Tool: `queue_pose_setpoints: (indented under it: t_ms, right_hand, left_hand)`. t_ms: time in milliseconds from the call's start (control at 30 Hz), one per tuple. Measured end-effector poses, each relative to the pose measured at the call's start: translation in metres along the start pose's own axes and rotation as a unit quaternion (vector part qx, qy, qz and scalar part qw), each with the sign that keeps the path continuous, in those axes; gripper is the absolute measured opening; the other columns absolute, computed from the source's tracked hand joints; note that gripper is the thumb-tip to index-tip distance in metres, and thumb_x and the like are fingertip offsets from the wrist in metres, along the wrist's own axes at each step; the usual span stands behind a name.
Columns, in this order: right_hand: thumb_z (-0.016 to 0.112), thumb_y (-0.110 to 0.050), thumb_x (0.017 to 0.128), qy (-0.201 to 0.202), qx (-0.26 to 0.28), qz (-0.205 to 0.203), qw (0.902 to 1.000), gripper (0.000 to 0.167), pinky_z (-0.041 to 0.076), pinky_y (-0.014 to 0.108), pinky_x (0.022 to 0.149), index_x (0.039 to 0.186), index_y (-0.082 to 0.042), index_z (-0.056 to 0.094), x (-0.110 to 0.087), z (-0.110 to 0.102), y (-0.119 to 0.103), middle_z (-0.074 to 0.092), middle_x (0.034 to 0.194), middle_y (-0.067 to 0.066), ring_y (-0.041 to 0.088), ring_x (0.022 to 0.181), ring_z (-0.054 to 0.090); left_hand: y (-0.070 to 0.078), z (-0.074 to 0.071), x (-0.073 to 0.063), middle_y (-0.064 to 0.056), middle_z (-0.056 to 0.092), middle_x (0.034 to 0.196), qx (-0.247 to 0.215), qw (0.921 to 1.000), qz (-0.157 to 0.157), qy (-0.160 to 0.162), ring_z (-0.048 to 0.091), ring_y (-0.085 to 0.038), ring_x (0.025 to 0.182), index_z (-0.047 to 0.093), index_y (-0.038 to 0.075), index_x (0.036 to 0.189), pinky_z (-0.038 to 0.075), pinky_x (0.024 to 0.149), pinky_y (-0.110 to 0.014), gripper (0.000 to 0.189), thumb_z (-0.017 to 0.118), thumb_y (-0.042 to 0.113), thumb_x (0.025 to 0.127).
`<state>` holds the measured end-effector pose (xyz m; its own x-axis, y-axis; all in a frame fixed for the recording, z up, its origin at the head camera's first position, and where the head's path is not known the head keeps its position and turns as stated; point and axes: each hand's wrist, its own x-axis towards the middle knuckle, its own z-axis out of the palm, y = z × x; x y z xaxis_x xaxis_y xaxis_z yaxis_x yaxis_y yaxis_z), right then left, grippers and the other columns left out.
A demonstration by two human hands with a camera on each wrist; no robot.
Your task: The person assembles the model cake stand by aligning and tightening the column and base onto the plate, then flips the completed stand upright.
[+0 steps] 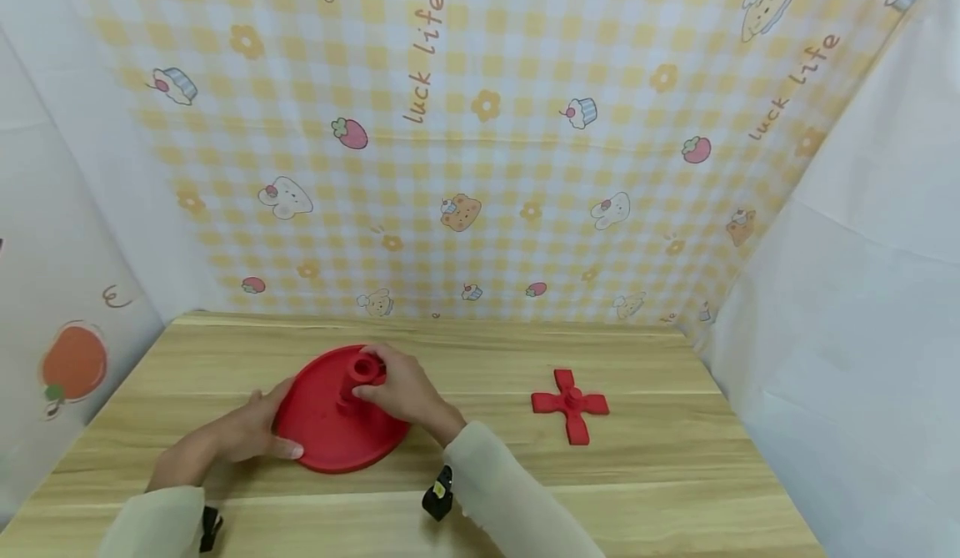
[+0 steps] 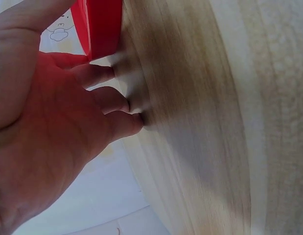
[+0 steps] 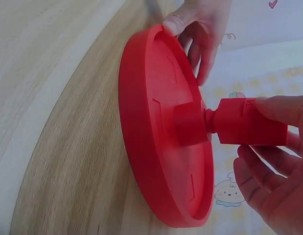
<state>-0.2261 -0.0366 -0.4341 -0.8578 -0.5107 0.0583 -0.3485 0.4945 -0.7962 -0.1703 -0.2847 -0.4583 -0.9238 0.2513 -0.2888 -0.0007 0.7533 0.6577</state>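
Observation:
A round red disc (image 1: 322,434) with a raised rim and a short central post (image 3: 189,123) lies on the table. My left hand (image 1: 251,429) holds its left edge, the thumb on the near rim and the fingers spread along the outer side. Over the post, a faceted red piece with a hollow end (image 3: 251,122) is pinched between the thumb and fingers of my right hand (image 1: 405,387). Its narrow neck meets the top of the post in the right wrist view. How far the neck goes into the post is hidden.
To the right on the wooden table (image 1: 675,458) lies a red cross-shaped piece (image 1: 572,404) with a small central knob. Behind the table hangs a yellow checked cloth (image 1: 487,166), and white sheets (image 1: 862,291) stand at both sides.

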Motion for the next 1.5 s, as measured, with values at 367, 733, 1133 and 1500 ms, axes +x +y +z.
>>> queue_pose_setpoints:
  t_ms: [367,733,1133,1500]
  right_hand:
    - [0.081,-0.018,0.084,-0.015,-0.024,0.012,0.9995,0.043,0.052,0.014,0.073,0.122,-0.017,0.060,0.010,0.009,-0.012,0.065,0.107,-0.008,0.000,0.091,0.058]
    - [0.083,-0.032,0.081,0.031,-0.018,0.046,0.9983,0.047,0.050,0.015,0.066,0.114,-0.019,0.052,0.012,0.025,-0.010,0.064,0.097,-0.008,0.000,0.081,0.056]
    - [0.084,-0.036,0.080,-0.017,0.019,0.041,0.9988,0.070,0.053,0.018,0.075,0.134,-0.016,0.045,0.011,0.017,-0.008,0.062,0.113,-0.007,0.001,0.096,0.057]
    - [0.074,-0.001,0.087,-0.034,0.087,-0.008,0.9956,0.058,0.051,0.018,0.088,0.139,-0.014,0.052,0.015,0.007,-0.002,0.063,0.129,-0.003,0.006,0.118,0.058]
  left_hand:
    - [-0.001,-0.002,0.001,-0.041,0.022,0.151,-0.004,0.9999,-0.008,-0.010,-0.002,-0.072,0.133,0.007,-0.009,0.154,0.024,0.099,-0.080,0.121,0.085,0.040,0.074]
    - [0.001,-0.003,0.001,-0.041,0.023,0.150,-0.005,0.9999,-0.008,-0.009,-0.002,-0.071,0.132,0.007,-0.009,0.154,0.032,0.097,-0.078,0.123,0.085,0.041,0.073]
    - [-0.001,-0.001,0.000,-0.041,0.019,0.151,-0.006,1.0000,-0.002,-0.007,-0.001,-0.072,0.132,0.007,-0.010,0.153,0.026,0.100,-0.078,0.123,0.085,0.039,0.073]
    - [0.000,-0.001,0.001,-0.044,0.015,0.151,-0.003,0.9997,-0.015,-0.019,-0.006,-0.071,0.133,0.003,-0.013,0.152,0.017,0.103,-0.080,0.124,0.083,0.043,0.076]
